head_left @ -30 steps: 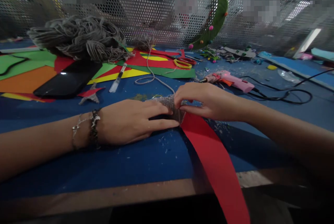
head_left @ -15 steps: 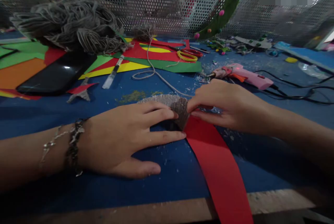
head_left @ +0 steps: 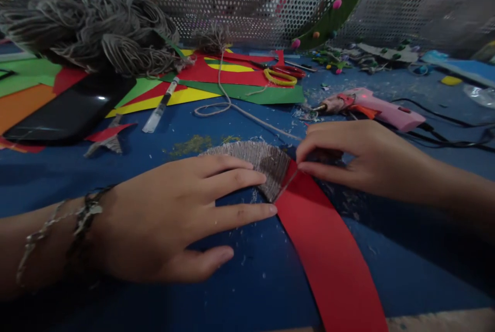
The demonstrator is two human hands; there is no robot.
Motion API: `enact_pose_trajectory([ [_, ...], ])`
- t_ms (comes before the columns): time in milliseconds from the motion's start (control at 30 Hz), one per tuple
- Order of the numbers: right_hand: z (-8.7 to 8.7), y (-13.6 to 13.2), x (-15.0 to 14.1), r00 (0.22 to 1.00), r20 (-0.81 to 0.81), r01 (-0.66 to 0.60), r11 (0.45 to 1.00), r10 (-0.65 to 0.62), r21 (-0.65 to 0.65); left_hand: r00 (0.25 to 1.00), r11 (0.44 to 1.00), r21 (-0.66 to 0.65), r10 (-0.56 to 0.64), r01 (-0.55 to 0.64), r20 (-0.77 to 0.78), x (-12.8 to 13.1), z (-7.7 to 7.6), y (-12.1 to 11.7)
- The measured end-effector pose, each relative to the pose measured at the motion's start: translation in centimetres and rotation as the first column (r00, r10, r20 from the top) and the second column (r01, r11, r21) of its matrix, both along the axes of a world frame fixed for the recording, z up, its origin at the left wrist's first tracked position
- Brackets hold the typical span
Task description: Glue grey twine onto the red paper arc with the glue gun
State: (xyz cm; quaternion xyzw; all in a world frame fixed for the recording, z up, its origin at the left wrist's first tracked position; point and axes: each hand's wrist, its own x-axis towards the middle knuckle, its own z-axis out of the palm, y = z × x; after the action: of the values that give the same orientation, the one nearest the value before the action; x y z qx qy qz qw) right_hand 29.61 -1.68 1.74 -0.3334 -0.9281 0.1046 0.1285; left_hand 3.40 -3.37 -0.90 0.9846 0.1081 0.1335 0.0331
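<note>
A curved red strip (head_left: 325,239) lies on the blue tabletop, its far part wrapped in tight rows of grey yarn (head_left: 266,162). My left hand (head_left: 174,213) rests flat with spread fingers, the fingertips pressing on the wrapped part and its inner edge. Pinched between thumb and fingers of my right hand (head_left: 340,151) is the loose yarn, stretched slantwise across the red strip from its inner edge. From there the strand (head_left: 251,115) runs back over the table to a small yarn bundle (head_left: 212,38). The strip's far end is hidden behind my left hand.
A pink hot glue gun (head_left: 386,108) with a black cord lies at right. Behind are yellow-handled scissors (head_left: 280,77), coloured sheets (head_left: 266,94), a marker (head_left: 160,105), a black phone (head_left: 73,108) and a big grey yarn heap (head_left: 96,33). A perforated metal panel (head_left: 240,2) stands at the back.
My right hand has moved right, away from the wrapped edge, drawing the yarn across the red strip. My left hand stays on the wrapped part; the view has shifted slightly.
</note>
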Motion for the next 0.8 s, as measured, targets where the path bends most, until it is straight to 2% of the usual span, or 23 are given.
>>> enact_pose_trajectory([
  [133, -0.24, 0.56, 0.24, 1.0, 0.024, 0.013, 1.0, -0.012, -0.021, 0.999, 0.999, -0.01, 0.033, -0.033, 0.0, -0.11, -0.37, -0.13],
  [533, -0.54, 0.95, 0.2, 0.997, 0.033, 0.066, 0.998, -0.066, 0.011, 1.0, 1.0, 0.001, 0.021, -0.021, -0.005, -0.19, -0.48, -0.04],
  [800, -0.71, 1.02, 0.1, 0.996, 0.035, 0.082, 0.996, -0.083, 0.024, 0.999, 0.999, -0.05, -0.001, -0.001, -0.041, 0.11, 0.35, 0.21],
])
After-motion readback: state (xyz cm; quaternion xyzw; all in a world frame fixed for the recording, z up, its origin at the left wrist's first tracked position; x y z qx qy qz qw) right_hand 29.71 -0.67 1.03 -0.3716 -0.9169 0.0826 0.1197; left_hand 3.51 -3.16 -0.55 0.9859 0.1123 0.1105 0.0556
